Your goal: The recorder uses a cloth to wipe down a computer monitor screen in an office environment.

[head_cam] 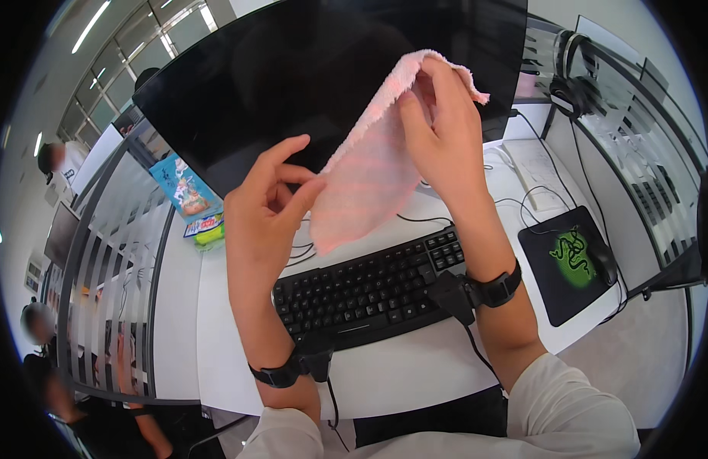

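Note:
A thin pink cloth [371,183] with a fuzzy edge hangs in front of the dark monitor [273,86], above the desk. My right hand [446,126] grips its upper part, with a fold draped over the fingers. Lower on the left, my left hand [273,195] pinches the cloth's edge between thumb and a finger; the index finger sticks out. Beneath both forearms lies a black keyboard [365,287]. Each wrist wears a black strap with a cabled device.
Snack packets [184,186] stand left of the monitor. On the right are a mouse pad [566,264], a black mouse [602,265], loose cables and headphones [569,74] on the partition. Striped glass partitions [113,275] flank the desk [239,356]. Other people are at the far left.

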Motion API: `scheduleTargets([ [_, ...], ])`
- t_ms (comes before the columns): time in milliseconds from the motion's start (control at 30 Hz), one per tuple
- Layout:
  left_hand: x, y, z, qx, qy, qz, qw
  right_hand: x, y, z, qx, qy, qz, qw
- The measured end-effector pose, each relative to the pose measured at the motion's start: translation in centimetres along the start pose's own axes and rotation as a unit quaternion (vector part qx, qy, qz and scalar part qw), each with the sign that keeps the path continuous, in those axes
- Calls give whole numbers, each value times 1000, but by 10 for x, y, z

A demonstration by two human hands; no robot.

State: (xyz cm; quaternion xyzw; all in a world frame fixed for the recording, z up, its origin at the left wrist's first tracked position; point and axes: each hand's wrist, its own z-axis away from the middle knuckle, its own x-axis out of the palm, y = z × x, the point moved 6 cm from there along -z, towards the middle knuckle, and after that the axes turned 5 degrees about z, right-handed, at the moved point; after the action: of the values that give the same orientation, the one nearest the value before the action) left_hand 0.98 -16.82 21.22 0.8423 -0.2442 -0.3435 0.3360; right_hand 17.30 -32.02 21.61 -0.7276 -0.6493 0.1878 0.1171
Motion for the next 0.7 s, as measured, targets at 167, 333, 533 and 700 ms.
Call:
scheduleTargets([
  [167,7,-11,-2,5,-5,-6,1000,-4,15,3,-4,12,40,999],
  [333,-5,-17,-5,91,62,-78,991,9,7,8,-34,-64,42,996],
  [533,-29,-33,-6,82,202,-255,942,40,-9,24,-57,-139,-30,988],
  [700,-30,-32,-4,121,245,-327,905,46,-8,28,-59,-158,0,986],
])
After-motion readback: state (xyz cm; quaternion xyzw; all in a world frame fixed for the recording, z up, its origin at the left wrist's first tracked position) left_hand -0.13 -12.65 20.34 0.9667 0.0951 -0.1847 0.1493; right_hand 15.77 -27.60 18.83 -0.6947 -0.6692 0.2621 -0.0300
